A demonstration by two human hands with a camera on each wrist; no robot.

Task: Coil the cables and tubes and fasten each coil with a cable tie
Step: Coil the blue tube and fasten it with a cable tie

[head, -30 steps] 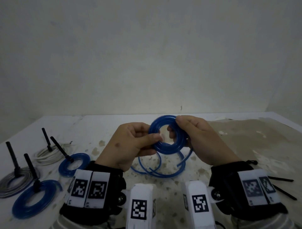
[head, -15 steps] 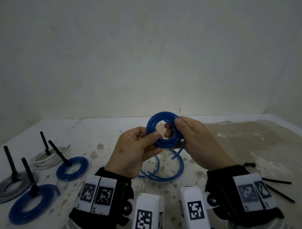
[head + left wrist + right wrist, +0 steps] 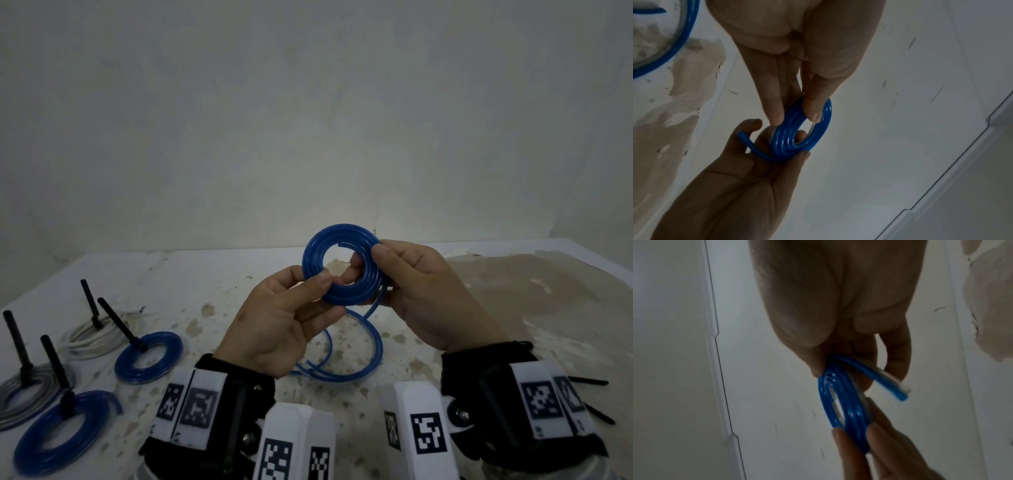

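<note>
A blue tube coil of several turns is held upright above the table between both hands. My left hand pinches its lower left rim with thumb in front and fingers behind. My right hand pinches the right rim, with one fingertip showing through the hole. In the left wrist view the coil sits between the left hand's thumb and finger. The right wrist view shows the coil edge-on, with a free tube end sticking out. The uncoiled tail hangs from the coil and loops on the table.
At the left lie tied coils with black cable ties standing up: a blue one, a white one, a grey one and another blue one. Loose black cable ties lie at the right. The stained white table meets a wall behind.
Both hands have risen a little with the coil. The loose loop on the table has shrunk as more tube went onto the coil.
</note>
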